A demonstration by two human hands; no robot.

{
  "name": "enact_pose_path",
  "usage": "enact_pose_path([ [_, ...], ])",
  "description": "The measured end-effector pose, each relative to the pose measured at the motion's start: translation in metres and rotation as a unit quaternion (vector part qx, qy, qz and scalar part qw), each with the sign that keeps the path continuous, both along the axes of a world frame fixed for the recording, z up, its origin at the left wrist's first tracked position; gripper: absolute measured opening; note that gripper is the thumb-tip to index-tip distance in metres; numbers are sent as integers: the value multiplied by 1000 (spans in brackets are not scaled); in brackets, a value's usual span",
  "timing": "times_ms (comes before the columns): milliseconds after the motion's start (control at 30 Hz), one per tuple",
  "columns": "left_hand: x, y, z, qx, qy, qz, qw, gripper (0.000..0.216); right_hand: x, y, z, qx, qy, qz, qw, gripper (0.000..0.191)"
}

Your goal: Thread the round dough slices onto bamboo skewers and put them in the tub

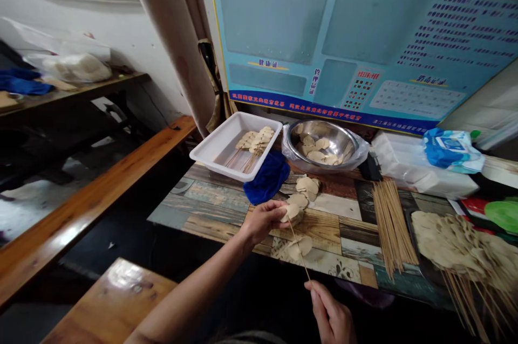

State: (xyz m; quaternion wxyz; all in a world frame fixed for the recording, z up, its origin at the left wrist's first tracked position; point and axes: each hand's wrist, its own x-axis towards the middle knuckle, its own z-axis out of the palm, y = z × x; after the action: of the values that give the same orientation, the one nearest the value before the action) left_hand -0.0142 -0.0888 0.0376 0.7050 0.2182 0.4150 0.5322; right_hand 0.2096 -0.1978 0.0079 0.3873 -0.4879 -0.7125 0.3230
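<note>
My left hand (263, 220) pinches a round beige food slice (290, 211) at the top of a thin bamboo skewer (298, 252). My right hand (329, 312) grips the skewer's lower end near the table's front edge. Another slice (300, 247) sits threaded lower on the same skewer. Loose slices (306, 186) lie on the patterned table (332, 225) just beyond my left hand. A steel bowl (324, 144) further back holds several more slices.
A white tray (226, 142) at the back left holds finished skewers beside a blue cloth (267, 178). Bare bamboo sticks (392, 222) lie to the right, next to a pile of filled skewers (465, 249). A wooden bench (89, 204) runs along the left.
</note>
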Motion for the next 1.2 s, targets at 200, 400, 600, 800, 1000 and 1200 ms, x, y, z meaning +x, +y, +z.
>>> enact_pose_path([
  [200,3,-5,-2,12,-28,-10,999,35,-4,-3,-2,-15,4,-18,1000,36],
  [400,8,-10,1,92,95,23,991,34,-6,-1,-2,6,-26,-15,1000,37],
  [600,18,-20,-4,69,85,-14,994,59,-5,4,3,48,-91,31,994,36],
  [800,16,-26,-16,54,95,-71,991,48,-7,4,8,51,-94,7,994,41],
  [1000,-10,-5,-25,181,441,23,879,21,9,6,1,56,-114,-20,992,37],
  [1200,-5,3,-36,272,639,22,719,21,14,5,0,70,-112,-16,991,34],
])
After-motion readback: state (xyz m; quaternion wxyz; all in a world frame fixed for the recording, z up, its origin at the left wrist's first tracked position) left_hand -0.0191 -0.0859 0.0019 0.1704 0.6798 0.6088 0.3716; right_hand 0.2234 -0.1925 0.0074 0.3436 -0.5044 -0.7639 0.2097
